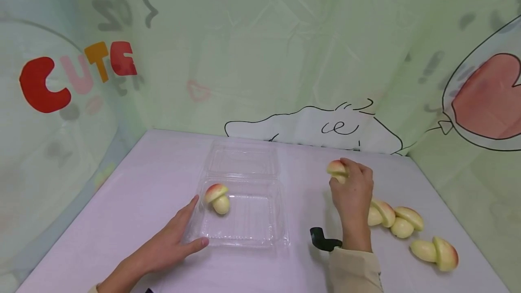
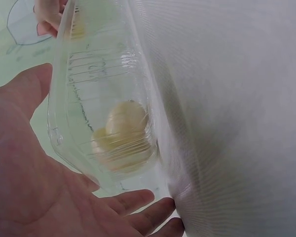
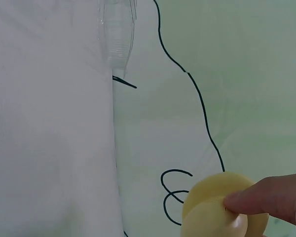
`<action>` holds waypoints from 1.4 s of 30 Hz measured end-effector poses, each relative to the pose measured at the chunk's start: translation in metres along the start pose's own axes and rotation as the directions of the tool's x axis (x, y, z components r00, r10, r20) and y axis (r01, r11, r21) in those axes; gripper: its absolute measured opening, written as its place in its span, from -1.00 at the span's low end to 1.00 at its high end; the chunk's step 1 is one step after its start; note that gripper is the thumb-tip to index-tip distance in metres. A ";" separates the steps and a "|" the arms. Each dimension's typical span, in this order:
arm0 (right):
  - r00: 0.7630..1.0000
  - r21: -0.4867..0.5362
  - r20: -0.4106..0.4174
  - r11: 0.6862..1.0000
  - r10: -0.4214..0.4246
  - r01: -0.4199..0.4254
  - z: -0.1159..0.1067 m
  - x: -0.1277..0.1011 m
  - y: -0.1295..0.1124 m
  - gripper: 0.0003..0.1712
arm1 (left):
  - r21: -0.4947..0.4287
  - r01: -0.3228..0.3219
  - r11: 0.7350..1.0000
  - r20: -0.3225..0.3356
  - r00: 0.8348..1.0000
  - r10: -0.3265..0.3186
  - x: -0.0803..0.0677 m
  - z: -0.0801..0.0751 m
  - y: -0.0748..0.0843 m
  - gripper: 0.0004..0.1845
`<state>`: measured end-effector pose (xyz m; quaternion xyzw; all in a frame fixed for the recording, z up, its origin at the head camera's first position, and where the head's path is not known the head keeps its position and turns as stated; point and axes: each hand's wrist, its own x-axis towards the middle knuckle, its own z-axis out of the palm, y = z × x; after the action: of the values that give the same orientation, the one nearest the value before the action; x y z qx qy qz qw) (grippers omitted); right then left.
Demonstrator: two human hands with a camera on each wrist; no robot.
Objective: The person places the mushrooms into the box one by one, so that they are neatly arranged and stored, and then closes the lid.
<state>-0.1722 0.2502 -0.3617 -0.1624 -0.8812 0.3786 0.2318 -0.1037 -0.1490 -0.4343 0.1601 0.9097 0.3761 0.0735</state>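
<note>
We find a clear, shallow plastic clamshell container lying open at the lower centre of the head view, its lid folded back flat toward the upper edge. In its upper left corner lies one toy mushroom with a cream stem and a red-blushed yellow cap, tipped on its side. A second mushroom of the same make sits right of centre, lifted clear of the surface, cap uppermost.
</note>
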 end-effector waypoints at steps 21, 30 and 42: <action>0.987 0.066 0.116 0.992 -0.115 0.108 0.011 -0.021 -0.036 -0.39 | -0.008 0.014 1.000 0.014 1.000 -0.013 0.004 0.003 -0.003 0.13; 0.973 0.082 0.163 0.985 -0.160 0.149 0.018 -0.033 -0.050 -0.40 | 0.006 0.007 1.000 0.009 1.000 -0.007 0.003 0.001 -0.001 0.12; 0.948 0.098 0.177 0.963 -0.265 0.251 0.032 -0.053 -0.067 -0.44 | 0.005 0.002 1.000 0.001 1.000 -0.002 0.003 0.002 -0.002 0.12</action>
<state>-0.1524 0.1629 -0.3462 -0.0006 -0.8981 0.3913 0.2007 -0.1066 -0.1480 -0.4372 0.1593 0.9108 0.3737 0.0737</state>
